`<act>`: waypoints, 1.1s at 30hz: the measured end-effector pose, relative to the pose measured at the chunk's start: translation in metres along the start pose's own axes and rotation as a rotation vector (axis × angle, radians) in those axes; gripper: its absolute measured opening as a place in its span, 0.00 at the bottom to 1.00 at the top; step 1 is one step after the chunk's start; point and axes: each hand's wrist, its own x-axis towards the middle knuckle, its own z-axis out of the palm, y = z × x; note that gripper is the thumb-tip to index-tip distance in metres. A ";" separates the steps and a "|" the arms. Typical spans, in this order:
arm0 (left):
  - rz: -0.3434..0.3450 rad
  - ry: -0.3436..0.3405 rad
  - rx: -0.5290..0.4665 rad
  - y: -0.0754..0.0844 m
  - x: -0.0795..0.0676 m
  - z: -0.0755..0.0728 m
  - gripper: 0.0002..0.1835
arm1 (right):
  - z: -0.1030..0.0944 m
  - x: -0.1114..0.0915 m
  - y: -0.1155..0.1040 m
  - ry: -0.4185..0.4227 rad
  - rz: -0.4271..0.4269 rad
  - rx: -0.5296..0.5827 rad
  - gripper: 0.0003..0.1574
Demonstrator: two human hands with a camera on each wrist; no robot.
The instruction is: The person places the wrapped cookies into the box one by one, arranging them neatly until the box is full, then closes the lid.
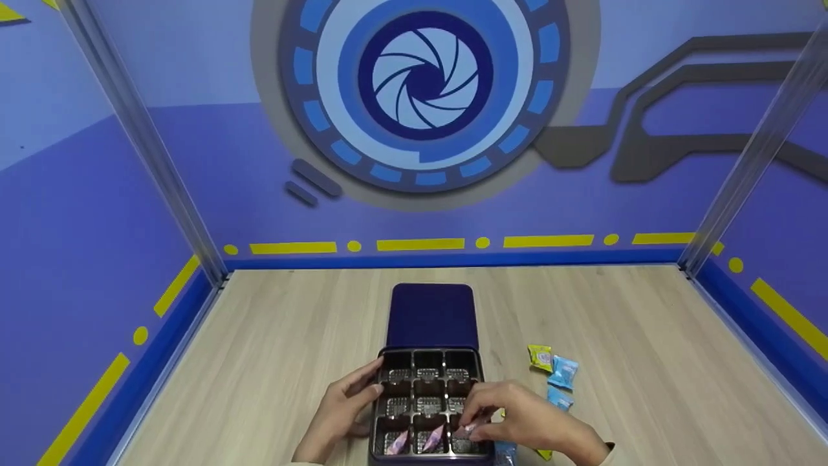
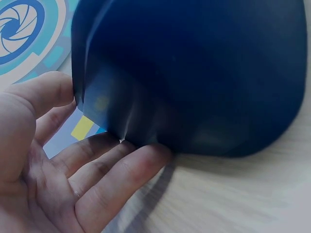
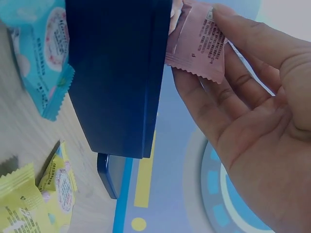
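Box (image 3: 114, 73) | near row left, middle: pink packets (image 1: 433, 439) | hands (image 1: 521, 414): box, third packet (image 3: 199, 43)

Low in the frame, a person's left hand (image 1: 341, 404) spreads its thumb from gently bent, relaxed fingers, left of centre; right of centre, the right hand (image 1: 517, 414) pinches thumb against fingertips, its wrist angling in from the lower right.
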 end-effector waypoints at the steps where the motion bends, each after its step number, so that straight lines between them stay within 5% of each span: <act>1: 0.000 -0.002 -0.001 0.000 0.001 0.001 0.30 | 0.000 0.000 0.000 -0.006 0.007 -0.004 0.08; 33: -0.001 -0.017 0.001 0.000 0.001 0.001 0.30 | 0.008 -0.001 -0.003 -0.037 -0.058 -0.116 0.10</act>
